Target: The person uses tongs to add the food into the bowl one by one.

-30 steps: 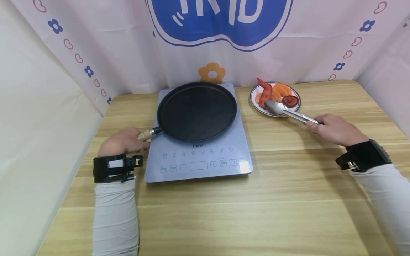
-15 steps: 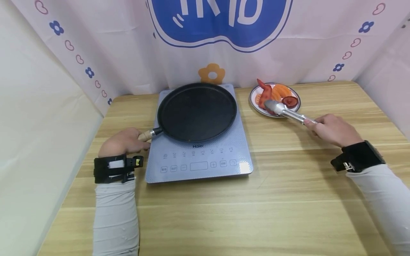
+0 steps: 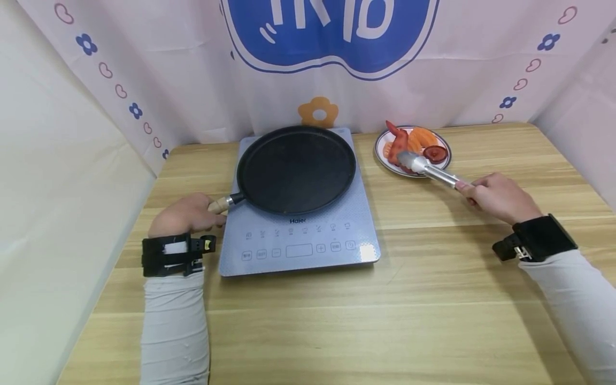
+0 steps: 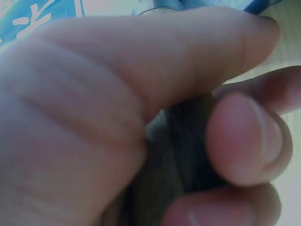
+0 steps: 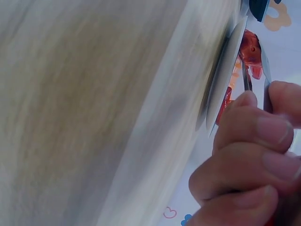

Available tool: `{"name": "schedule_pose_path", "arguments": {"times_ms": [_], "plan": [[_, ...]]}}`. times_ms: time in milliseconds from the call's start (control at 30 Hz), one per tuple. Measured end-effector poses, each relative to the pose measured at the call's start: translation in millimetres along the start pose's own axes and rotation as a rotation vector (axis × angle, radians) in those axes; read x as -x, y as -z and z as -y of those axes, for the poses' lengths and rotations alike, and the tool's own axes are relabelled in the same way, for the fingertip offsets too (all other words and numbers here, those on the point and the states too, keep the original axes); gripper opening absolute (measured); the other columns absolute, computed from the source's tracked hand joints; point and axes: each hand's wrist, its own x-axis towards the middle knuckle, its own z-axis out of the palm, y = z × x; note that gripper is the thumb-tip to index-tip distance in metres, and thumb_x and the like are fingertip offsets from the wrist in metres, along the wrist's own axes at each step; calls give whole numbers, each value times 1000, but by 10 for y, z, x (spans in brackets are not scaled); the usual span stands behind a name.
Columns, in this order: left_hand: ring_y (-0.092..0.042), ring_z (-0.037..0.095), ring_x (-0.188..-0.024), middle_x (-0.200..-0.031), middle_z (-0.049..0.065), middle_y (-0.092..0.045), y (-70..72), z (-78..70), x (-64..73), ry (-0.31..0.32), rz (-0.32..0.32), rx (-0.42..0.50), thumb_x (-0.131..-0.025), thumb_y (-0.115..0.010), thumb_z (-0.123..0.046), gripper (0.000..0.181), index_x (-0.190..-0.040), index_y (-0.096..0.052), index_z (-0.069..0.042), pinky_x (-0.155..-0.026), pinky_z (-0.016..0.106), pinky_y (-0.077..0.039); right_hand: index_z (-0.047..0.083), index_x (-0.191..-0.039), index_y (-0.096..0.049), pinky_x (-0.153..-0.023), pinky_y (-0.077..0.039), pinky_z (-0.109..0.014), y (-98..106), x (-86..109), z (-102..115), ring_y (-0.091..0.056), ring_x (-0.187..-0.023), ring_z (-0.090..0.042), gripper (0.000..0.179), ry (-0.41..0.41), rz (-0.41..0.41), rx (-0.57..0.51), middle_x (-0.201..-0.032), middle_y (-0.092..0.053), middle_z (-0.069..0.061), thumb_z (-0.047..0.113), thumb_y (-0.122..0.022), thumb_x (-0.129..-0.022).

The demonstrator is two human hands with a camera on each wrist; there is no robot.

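My left hand grips the wooden handle of a flat black pan. The pan lies on an induction cooktop, its handle pointing to the front left. Close up in the left wrist view, the thumb and curled fingers surround the handle. Over on the right, my right hand holds metal tongs. Their tips are at a red chicken wing on a white, dark-rimmed plate. The right wrist view has a tong arm on either side of the wing.
Also on the plate are orange, striped pieces and a dark red round slice. The wooden table extends in front of the cooktop. A printed curtain hangs right behind the table's back edge.
My right wrist has shifted slightly left, with the tong tips staying at the wing. The left hand keeps its grip on the pan handle. The head view has tilted up very slightly.
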Motion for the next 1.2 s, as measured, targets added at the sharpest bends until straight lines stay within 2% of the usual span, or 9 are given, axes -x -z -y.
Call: {"name": "schedule_pose_path", "arguments": {"times_ms": [567, 867, 1000, 1200], "plan": [[-53, 15, -60, -69, -1, -57, 17, 32, 8, -2, 1, 1, -100, -62, -28, 26, -98, -61, -1, -57, 29, -46, 9, -84, -65, -60, -30, -35, 6, 14, 19, -42, -65, -19, 69, 1, 1, -23, -69, -47, 2, 68, -36, -105], [-52, 14, -59, -67, -2, -57, -11, 33, -32, 0, 3, 17, -99, -62, -27, 25, -95, -65, -2, -57, 28, -45, 8, -86, -66, -59, -31, -34, 10, 18, -10, -43, -64, -18, 70, -14, 13, -39, -68, -48, 3, 68, -35, -105], [-50, 11, -55, -64, -2, -56, -20, 48, -67, -21, -9, 31, -98, -62, -24, 23, -91, -66, -2, -54, 27, -44, 8, -87, -66, -59, -31, -34, 3, 19, -10, -43, -65, -18, 70, -18, 10, -45, -69, -49, 3, 69, -35, -105], [-53, 11, -52, -63, 0, -62, -35, 99, -117, -68, -42, 13, -95, -64, -21, 22, -81, -65, -6, -53, 27, -46, 9, -87, -66, -61, -30, -34, -15, 29, -14, -43, -66, -19, 69, -12, -13, -53, -72, -52, 2, 69, -38, -104]]}}
